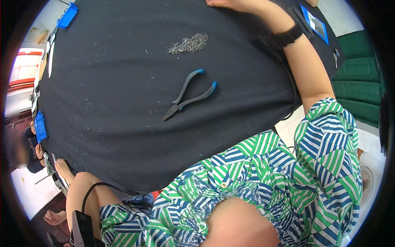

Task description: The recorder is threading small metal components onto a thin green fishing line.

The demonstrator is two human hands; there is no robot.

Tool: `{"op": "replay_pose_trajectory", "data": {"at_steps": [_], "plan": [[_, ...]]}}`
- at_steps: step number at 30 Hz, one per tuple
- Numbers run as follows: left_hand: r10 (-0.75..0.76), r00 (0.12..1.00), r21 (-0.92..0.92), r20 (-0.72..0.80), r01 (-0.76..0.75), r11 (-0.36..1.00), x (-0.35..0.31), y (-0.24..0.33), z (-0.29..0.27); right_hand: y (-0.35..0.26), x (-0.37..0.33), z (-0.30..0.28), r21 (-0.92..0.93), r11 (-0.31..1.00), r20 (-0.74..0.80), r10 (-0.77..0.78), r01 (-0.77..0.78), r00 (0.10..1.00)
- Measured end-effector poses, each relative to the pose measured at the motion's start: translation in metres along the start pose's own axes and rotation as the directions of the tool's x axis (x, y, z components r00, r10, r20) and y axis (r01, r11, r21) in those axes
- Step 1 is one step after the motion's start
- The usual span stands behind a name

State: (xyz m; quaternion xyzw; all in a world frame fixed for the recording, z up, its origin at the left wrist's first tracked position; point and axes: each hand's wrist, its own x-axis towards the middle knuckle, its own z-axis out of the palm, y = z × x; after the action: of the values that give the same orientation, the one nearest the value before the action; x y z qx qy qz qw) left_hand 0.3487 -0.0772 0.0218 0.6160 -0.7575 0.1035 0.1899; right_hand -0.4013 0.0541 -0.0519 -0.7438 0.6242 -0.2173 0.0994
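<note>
My right hand (230,4) reaches across to the far edge of the black cloth. The top of the picture cuts off most of its fingers, so their grip does not show. A hand (62,168), apparently my left, rests by the table's left edge beside narrow greyish items (50,165); its fingers are too small to read. Pliers (180,99) with grey-and-blue handles lie spread on the cloth, jaws toward me, touched by neither hand. Beyond them sits a loose heap of small bent silver wire pieces (190,43).
Blue trays stand along the left edge, one far (68,15), one nearer (40,126) beside another person's hand (39,151). At the far right lie a blue-edged tray (316,24) and keys (335,57). Cables (291,76) run by my right arm. Short wire bits dot the black cloth (119,82).
</note>
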Motion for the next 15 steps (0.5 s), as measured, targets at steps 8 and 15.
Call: {"op": "replay_pose_trajectory", "data": {"at_steps": [8,15], "plan": [[0.468,0.872,0.091,0.143,-0.483,0.871,0.018,0.024,0.038,0.004,-0.006,0.008,0.041,0.999,-0.040,-0.007,0.009,0.999],[0.595,0.732,-0.245,0.332,-0.542,0.804,0.002,0.118,0.061,0.000,-0.006,0.007,0.082,0.993,-0.072,-0.080,0.086,0.994]]}}
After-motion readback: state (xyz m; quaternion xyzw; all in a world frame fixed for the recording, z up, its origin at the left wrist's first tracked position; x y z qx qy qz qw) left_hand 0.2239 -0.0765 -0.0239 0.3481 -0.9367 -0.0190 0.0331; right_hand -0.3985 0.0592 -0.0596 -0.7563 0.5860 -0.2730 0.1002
